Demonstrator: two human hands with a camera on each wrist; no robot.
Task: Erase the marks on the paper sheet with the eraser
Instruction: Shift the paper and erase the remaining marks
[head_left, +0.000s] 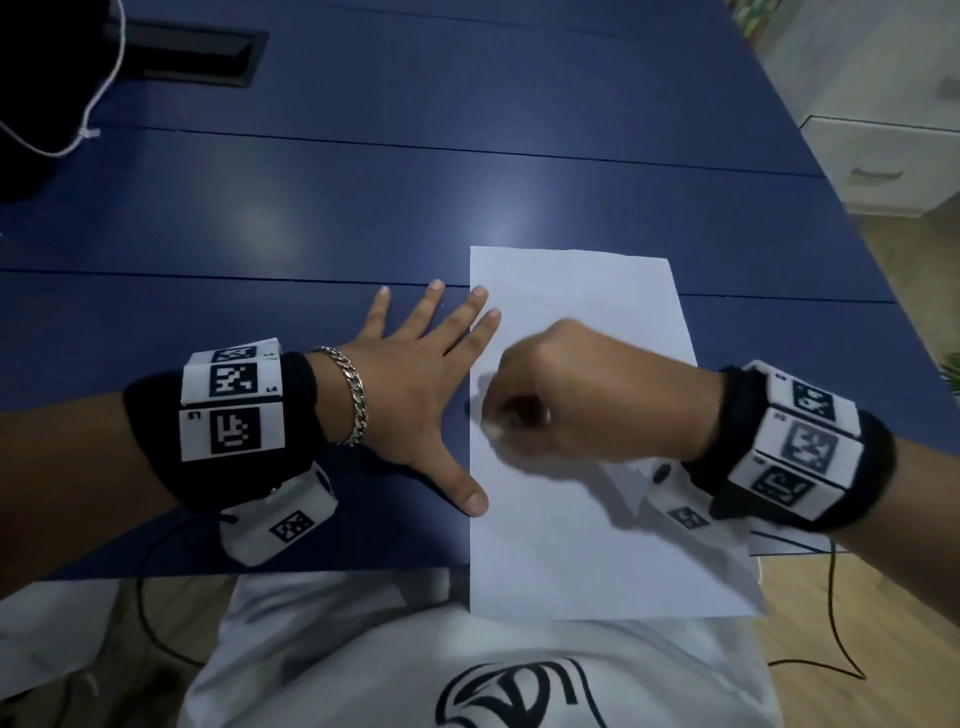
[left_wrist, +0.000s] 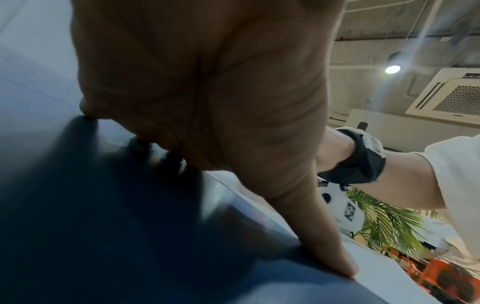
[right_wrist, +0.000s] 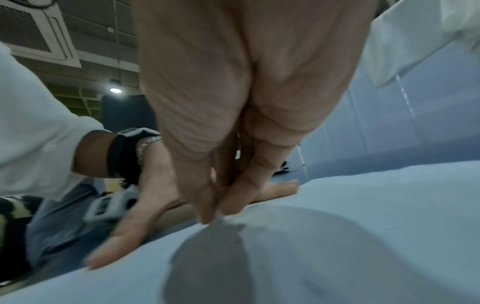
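left hand (head_left: 410, 400) flat, bracing paper sheet (head_left: 597, 551) | right hand (head_left: 566, 395) pinching eraser (right_wrist: 217, 216) (barely visible) | rub lightly, short strokes

blue table (head_left: 363, 208) | white drawer unit (head_left: 883, 156) | wood floor (head_left: 883, 239) | ceiling AC (left_wrist: 451, 96) | lamp (left_wrist: 392, 69) lit

The paper sheet (head_left: 587, 545) under the pinching right hand (head_left: 587, 400) is thin, matt white paper, smooth and uncreased. The table (head_left: 363, 208) beside it is a blue, smooth, slightly glossy board that throws back soft light patches. Left of the grip, the left hand (head_left: 415, 395) wears a shiny metal chain bracelet (head_left: 353, 395) and a matt black cloth wristband (head_left: 228, 447).
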